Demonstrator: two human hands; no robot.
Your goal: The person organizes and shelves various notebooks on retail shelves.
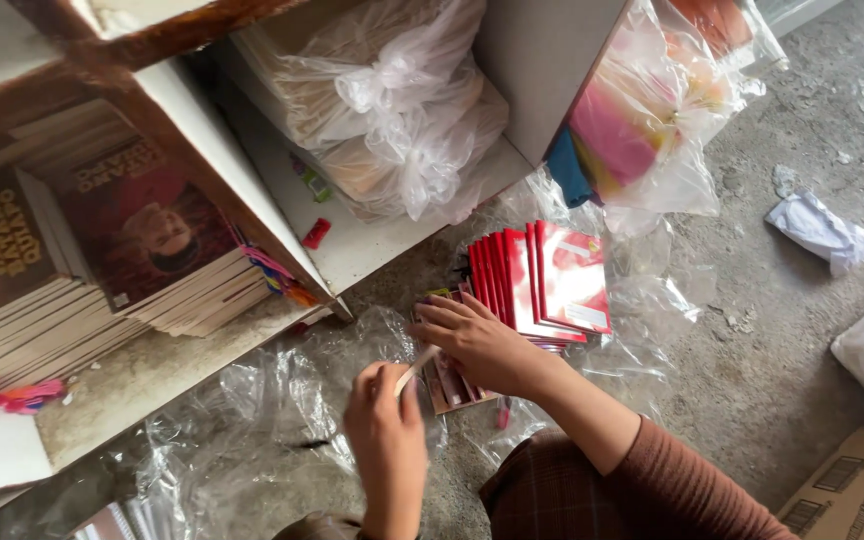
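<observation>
Here, white shelves (352, 250) loaded with stacked books (102, 290) and knotted plastic bags (402, 110) are looming over a concrete floor (782, 350) strewn with clear wrapping (282, 400). Beside them, a fan of red booklets (552, 280) is lying on the floor, with the right hand (482, 345) resting flat, fingers together, at its near edge. Just beside it, the left hand (384, 420) is pinching a thin pale strip (417, 365) between thumb and fingertips.

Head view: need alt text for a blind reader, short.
A person's right hand rests on a fanned row of red booklets on a concrete floor, while the left hand holds a thin pale strip. Crumpled clear plastic and low shelves of bagged paper surround them.
</observation>
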